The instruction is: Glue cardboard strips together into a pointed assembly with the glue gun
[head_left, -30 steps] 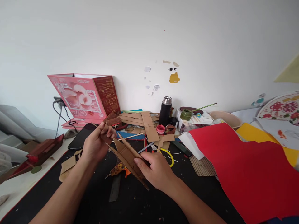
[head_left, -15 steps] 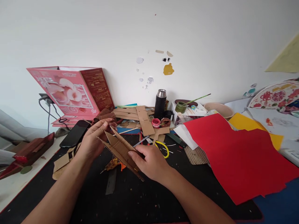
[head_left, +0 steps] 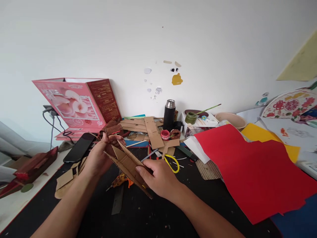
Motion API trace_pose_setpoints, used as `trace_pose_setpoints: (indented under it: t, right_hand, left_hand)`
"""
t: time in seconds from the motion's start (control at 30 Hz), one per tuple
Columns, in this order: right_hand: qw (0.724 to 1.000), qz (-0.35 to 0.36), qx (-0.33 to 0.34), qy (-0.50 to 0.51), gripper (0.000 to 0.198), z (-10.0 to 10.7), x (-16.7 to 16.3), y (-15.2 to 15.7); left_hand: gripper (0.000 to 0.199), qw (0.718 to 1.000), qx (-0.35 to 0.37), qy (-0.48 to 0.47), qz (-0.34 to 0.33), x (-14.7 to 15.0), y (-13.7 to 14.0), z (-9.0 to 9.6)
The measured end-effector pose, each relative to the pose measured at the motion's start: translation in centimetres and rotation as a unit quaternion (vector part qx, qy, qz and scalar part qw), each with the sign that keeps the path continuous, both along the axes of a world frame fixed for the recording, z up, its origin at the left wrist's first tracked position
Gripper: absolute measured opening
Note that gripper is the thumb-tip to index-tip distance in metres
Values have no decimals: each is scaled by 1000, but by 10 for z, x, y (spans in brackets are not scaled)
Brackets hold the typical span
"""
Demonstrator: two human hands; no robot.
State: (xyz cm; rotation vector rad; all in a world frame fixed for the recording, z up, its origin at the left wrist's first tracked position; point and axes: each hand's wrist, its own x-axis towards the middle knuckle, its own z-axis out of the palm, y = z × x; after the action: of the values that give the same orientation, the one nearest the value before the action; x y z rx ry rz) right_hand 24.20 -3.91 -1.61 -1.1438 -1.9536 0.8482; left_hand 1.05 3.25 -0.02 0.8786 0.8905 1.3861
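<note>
A long, narrow cardboard boat shape with raised side walls and pointed ends is held tilted over the black mat. My right hand grips its near right side, thumb on the inner face and fingers behind the wall. Around the far left end is my left hand, its thumb raised and its fingers curled behind the cardboard, partly hidden. Below the cardboard lie a stained glue gun with an orange trigger and a flat grey ruler-like strip.
Yellow-handled scissors, a green cutter and cardboard strips lie beyond my hands. A black flask stands behind paint jars. Red paper covers the right; a phone and pink bag are left.
My left thumb has lifted away from the fingers near the cardboard's far end. The right hand keeps its grip. The view has tipped slightly upward.
</note>
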Motion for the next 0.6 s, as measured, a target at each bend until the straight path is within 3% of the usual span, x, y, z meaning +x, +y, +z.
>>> trace_pose_setpoints:
  t: [0.37,0.6]
  right_hand:
    - [1000,1,24,-9,45,-4,0,2]
    - [999,0,23,-21,45,-7,1,2]
  left_hand:
    - [59,999,42,-1,0,6,-2,-1]
    - [54,1000,22,-14,8,10,-4,0]
